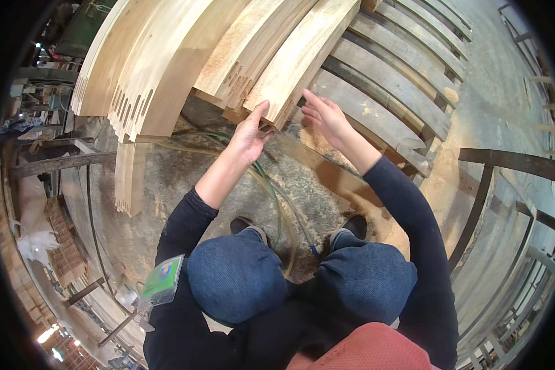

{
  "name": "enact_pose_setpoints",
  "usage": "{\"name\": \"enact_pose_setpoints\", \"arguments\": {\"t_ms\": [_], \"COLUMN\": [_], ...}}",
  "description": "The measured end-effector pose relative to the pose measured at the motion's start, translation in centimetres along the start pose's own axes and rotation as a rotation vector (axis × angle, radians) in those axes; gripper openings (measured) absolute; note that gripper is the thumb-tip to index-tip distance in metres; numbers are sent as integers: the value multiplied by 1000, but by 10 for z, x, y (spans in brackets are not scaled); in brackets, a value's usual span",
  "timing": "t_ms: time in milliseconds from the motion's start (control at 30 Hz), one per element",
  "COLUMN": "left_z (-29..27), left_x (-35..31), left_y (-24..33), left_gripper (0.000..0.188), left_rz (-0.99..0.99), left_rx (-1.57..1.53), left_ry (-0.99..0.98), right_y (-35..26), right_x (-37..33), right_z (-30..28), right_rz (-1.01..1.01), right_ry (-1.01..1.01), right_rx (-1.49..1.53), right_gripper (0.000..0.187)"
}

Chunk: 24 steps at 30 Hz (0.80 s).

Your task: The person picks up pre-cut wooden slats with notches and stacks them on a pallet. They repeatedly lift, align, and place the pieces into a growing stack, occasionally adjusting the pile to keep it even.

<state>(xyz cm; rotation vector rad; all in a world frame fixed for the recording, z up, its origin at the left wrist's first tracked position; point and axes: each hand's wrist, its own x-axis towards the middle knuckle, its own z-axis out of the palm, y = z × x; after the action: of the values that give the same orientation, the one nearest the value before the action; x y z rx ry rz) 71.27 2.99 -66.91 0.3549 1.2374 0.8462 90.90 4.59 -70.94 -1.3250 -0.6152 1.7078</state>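
Several pale wooden boards (308, 52) lie stacked in front of me, their near ends close to my hands. My left hand (248, 137) is at the near end of the rightmost stack, its thumb over the top board's edge and its fingers curled below. Just right of that same stack, my right hand (327, 117) is held with fingers stretched out and nothing in it. Whether its fingertips touch the board's side, I cannot tell. Farther left stands a stack of curved boards (166, 80) with slots cut in their ends.
A slatted wooden pallet (376, 68) stretches to the right of the boards. Hoses (271, 185) cross the dusty concrete floor between my feet. Sawdust (453, 197) lies at the right, near a dark metal frame (490, 157). An upright board piece (129, 179) stands under the left stack.
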Motion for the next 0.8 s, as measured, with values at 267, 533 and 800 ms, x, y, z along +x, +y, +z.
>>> {"name": "enact_pose_setpoints", "arguments": {"t_ms": [267, 533, 800], "left_z": [-11, -4, 53], "left_x": [-6, -16, -4], "left_y": [3, 1, 1], "left_gripper": [87, 98, 75], "left_rz": [-24, -17, -258], "left_rx": [21, 397, 411], "left_ry": [-11, -276, -557], "right_y": [-8, -20, 27], "right_x": [21, -61, -163], "right_z": [37, -26, -8], "right_rz": [-19, 50, 339], "right_ry": [90, 62, -101], "right_rx": [7, 25, 48], "right_gripper": [103, 95, 97]}}
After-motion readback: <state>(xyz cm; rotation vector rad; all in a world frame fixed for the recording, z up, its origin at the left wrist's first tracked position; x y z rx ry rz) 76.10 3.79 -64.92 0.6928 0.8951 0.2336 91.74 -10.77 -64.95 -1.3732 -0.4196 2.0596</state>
